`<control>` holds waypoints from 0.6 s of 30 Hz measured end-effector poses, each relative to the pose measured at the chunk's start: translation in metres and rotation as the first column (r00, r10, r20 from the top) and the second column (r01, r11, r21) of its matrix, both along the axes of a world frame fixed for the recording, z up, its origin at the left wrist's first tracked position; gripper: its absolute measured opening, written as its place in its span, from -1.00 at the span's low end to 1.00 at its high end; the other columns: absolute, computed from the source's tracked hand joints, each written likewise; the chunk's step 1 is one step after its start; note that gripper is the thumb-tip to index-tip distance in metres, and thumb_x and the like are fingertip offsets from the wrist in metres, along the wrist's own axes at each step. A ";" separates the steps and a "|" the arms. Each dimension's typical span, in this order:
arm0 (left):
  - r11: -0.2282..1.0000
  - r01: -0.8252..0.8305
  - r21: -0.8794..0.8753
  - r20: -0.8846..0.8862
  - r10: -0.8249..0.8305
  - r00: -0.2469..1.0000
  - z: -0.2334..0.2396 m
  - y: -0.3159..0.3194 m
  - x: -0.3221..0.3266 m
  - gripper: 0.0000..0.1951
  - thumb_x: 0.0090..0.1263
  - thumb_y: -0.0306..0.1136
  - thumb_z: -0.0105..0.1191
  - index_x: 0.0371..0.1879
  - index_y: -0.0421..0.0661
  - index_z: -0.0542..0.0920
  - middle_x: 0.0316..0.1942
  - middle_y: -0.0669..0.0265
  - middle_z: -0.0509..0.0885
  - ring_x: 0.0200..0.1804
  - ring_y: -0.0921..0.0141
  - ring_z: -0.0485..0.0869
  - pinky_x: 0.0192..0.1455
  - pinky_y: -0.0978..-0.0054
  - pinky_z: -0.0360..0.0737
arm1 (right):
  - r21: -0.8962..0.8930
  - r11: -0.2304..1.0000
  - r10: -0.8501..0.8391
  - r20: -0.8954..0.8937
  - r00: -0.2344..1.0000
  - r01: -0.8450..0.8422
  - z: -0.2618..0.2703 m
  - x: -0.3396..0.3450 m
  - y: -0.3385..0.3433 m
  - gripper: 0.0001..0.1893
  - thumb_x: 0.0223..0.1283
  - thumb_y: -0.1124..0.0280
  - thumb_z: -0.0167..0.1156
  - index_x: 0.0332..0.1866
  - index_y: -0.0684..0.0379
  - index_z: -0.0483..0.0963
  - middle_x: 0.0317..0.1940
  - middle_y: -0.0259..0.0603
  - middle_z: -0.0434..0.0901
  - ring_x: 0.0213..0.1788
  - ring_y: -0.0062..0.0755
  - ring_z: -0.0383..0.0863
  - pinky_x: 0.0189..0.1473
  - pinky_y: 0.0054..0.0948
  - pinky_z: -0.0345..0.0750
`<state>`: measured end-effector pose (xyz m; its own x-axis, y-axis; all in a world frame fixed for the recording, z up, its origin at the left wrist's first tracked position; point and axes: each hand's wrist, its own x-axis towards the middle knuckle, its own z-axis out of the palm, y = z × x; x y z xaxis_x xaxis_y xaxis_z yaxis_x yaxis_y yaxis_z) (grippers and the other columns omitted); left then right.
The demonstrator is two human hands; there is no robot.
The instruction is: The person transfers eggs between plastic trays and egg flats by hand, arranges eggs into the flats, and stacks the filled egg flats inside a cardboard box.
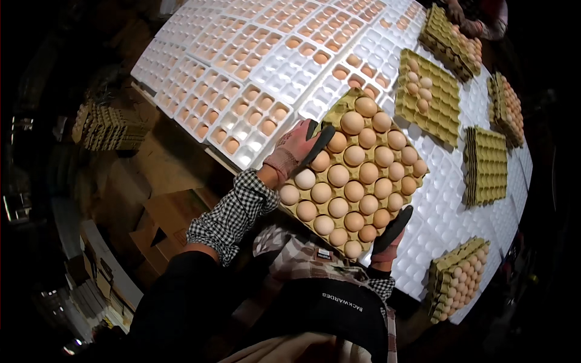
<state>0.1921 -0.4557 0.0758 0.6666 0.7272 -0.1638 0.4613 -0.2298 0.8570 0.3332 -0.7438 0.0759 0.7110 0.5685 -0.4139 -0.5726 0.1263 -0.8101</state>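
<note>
A yellowish pulp egg tray (329, 113) full of brown eggs is held tilted in front of my body, over the edge of the table. My left hand (297, 145), in a pink glove with dark fingers, grips its left side. On the lower right side, my right hand (392, 238) holds it in a matching glove; part of that hand is hidden behind the tray. Just beyond my left hand lies a white foam egg tray (247, 140), partly filled with eggs. A second white foam tray (286, 75) behind it has only a few eggs along one end.
Many egg-filled foam trays (247, 50) cover the far left. At right stand egg-laden pulp trays (460, 277), a pulp stack (485, 168) and a pulp tray with several eggs (438, 120). Another person's hands (470, 27) touch eggs at top right. Cardboard boxes (172, 222) are below left.
</note>
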 end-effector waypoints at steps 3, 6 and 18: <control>0.935 0.089 -0.342 0.219 -0.012 0.976 -0.046 -0.028 0.038 -0.43 0.49 0.10 0.00 0.17 -0.19 0.49 0.04 -0.02 0.61 0.08 0.10 0.61 0.14 0.24 0.49 | -0.097 0.987 -0.117 0.080 0.990 0.125 0.006 0.045 -0.039 -0.54 0.59 0.09 -0.16 0.26 0.27 0.40 0.11 -0.13 0.61 0.04 -0.28 0.68 0.07 -0.24 0.68; 0.782 0.192 -0.592 0.271 -0.031 0.962 -0.073 -0.075 0.082 -0.56 0.55 -0.10 0.01 0.16 -0.22 0.53 -0.02 0.21 0.68 -0.03 0.41 0.61 0.08 0.44 0.54 | -0.168 0.973 -0.143 0.091 0.985 0.157 -0.032 0.098 -0.098 -0.54 0.56 0.08 -0.09 0.22 0.27 0.42 0.09 -0.15 0.62 -0.01 -0.31 0.69 -0.01 -0.29 0.69; 0.689 0.673 0.267 -0.078 -0.681 0.728 -0.011 -0.148 0.018 -0.44 0.02 -0.43 0.41 0.08 -0.08 0.55 0.05 0.14 0.55 0.09 0.17 0.58 0.12 0.27 0.60 | -0.880 0.463 0.883 0.468 0.033 0.103 0.021 -0.010 -0.060 -0.38 -0.26 0.14 0.54 0.08 -0.09 0.58 0.02 -0.15 0.52 0.09 -0.14 0.51 0.20 -0.14 0.44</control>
